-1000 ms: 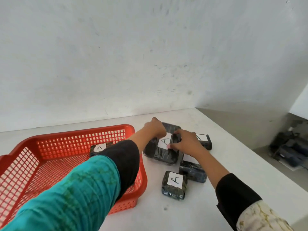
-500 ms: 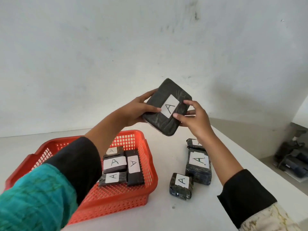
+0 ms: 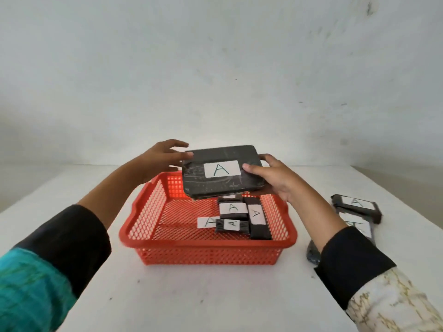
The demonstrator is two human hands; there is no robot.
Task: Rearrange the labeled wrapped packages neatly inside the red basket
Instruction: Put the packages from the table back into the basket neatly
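A large flat black wrapped package (image 3: 221,172) with a white "A" label hangs level over the far part of the red basket (image 3: 165,238). My right hand (image 3: 271,177) grips its right edge, thumb on top. My left hand (image 3: 163,156) touches its left edge with the fingers spread. Several smaller black packages with "A" labels (image 3: 257,220) lie in the basket's right half, and a loose "A" label (image 3: 207,222) lies on the mesh floor beside them.
On the white table (image 3: 215,295) to the right of the basket lie three more wrapped packages (image 3: 356,207), partly hidden by my right forearm. A white wall stands close behind. The table's right edge drops off at the far right.
The large package was lifted off the table from among the others at the right, and carried left. It now hangs level above the basket, still between both hands.
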